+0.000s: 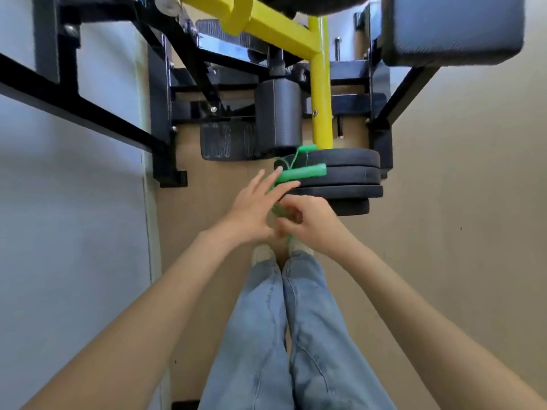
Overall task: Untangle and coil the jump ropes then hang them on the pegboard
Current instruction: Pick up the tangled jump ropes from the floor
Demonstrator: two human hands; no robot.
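Fingers of right hand (307, 220) curl on thin green jump rope cord (279, 210), left hand (254, 208) fingers straight against its bright green plastic handle (302, 173), both in front of stacked black weight plates (346, 176), second handle (306, 149) behind

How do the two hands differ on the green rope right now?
The left hand has straight, spread fingers reaching toward the green handle; the right hand has curled fingers pinching the green rope. The left hand sits farther forward. Both work the same rope.
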